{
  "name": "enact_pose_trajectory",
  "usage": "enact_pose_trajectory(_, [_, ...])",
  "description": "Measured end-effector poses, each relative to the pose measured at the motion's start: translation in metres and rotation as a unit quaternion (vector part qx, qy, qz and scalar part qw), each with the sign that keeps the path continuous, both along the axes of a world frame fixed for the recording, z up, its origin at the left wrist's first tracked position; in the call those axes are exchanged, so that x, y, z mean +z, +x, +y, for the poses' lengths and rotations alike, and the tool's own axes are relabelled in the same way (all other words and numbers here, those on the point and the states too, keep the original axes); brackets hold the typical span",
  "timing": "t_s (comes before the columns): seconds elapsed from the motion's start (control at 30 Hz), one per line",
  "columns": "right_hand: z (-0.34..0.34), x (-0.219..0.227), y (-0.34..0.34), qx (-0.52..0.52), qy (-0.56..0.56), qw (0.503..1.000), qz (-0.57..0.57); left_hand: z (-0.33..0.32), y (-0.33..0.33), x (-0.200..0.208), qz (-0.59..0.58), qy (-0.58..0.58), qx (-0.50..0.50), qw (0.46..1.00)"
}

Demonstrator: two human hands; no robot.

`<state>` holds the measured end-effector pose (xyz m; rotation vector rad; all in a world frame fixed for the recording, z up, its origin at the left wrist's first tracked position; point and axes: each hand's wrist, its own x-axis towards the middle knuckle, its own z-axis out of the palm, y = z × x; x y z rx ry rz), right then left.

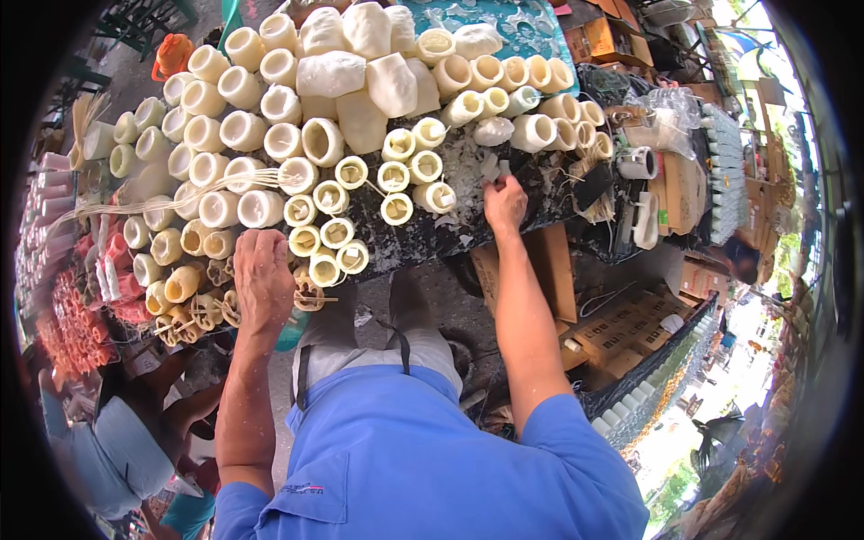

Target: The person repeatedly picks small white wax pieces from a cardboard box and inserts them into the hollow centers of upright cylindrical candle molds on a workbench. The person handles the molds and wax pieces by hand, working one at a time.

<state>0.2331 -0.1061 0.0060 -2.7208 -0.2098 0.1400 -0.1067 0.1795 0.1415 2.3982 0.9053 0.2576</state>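
Note:
My right hand [506, 205] reaches over the dark, flake-covered tabletop [457, 236], its fingertips pinched at a small whitish piece [490, 167] that looks like wax. Just beyond it lies a rounded white lump [493, 131]. My left hand [264, 274] is at the near edge of the table, fingers curled down beside the cream hollow cups; whatever they hold is hidden. Between my hands stand several short cream cups with wicks or sticks [337, 233] across their openings. Wider cream cups [219, 209] fill the left side.
Large pale slabs [366, 81] are piled at the back centre, before a teal tray [513, 31]. A bundle of thin wicks [166, 198] lies across the left cups. A white mug [637, 163] stands at right. Cardboard boxes [621, 333] sit below. Another person [135, 441] is at lower left.

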Motion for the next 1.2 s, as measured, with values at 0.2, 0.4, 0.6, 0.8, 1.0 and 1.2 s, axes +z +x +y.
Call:
enact_pose_trajectory(0.2, [0.007,-0.024,0.003,-0.011,-0.079,0.997,-0.013,0.004,-0.005,0.004,-0.006,-0.011,0.005,1.000])
enact_pose_trajectory(0.4, [-0.015,-0.020,-0.003,0.033,-0.040,0.998,-0.048,0.009,-0.004,0.003,-0.043,-0.059,-0.011,0.997])
enact_pose_trajectory(0.6, [0.022,0.084,-0.063,0.055,0.136,0.989,0.008,0.021,-0.002,0.004,-0.047,-0.095,-0.028,0.994])
enact_pose_trajectory(0.8, [0.108,0.139,-0.187,0.357,0.209,0.908,0.064,0.034,0.009,0.005,-0.016,-0.167,-0.047,0.985])
enact_pose_trajectory(1.0, [0.167,0.097,-0.226,0.478,0.156,0.864,-0.017,0.042,0.010,0.009,-0.006,-0.249,-0.036,0.968])
enact_pose_trajectory(1.2, [0.171,0.076,-0.238,0.484,0.127,0.865,-0.028,0.041,0.004,0.001,-0.030,-0.250,-0.015,0.968])
